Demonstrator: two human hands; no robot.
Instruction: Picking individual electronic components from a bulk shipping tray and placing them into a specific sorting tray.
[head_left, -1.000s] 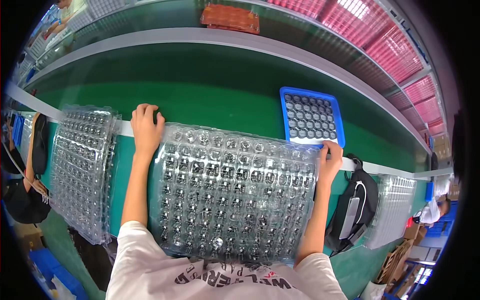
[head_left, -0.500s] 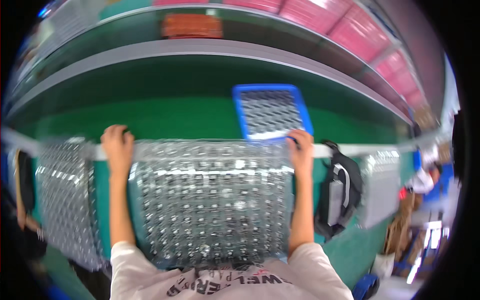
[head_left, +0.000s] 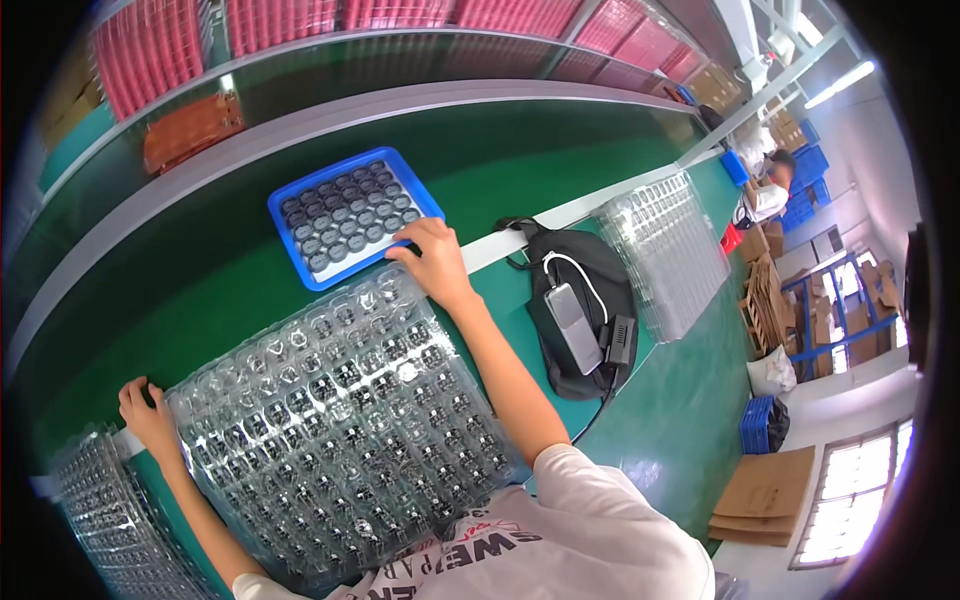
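Observation:
A stack of clear plastic blister trays [head_left: 340, 420] with rows of round pockets lies in front of me, tilted in view, its near edge against my shirt. My left hand [head_left: 150, 425] is at its far left corner, thumb and fingers apart, the thumb beside the tray edge. By the far right corner is my right hand [head_left: 437, 262], its fingers bent with a gap between thumb and forefinger. That hand covers the near right part of a blue tray [head_left: 292, 255], which holds several rows of round dark pieces [head_left: 350, 212]. Both fingertips' contact with the plastic is partly hidden.
More clear blister trays stand at the left [head_left: 110, 500] and right [head_left: 668, 255]. A black bag [head_left: 560, 330] with a grey device [head_left: 572, 325] and white cable lies right of my arm. An orange bin [head_left: 193, 132] sits behind the ledge. Another person [head_left: 768, 195] is far right.
The view has turned to the right, so the trays and the bench now appear slanted. Both hands stay at the far corners of the blister stack.

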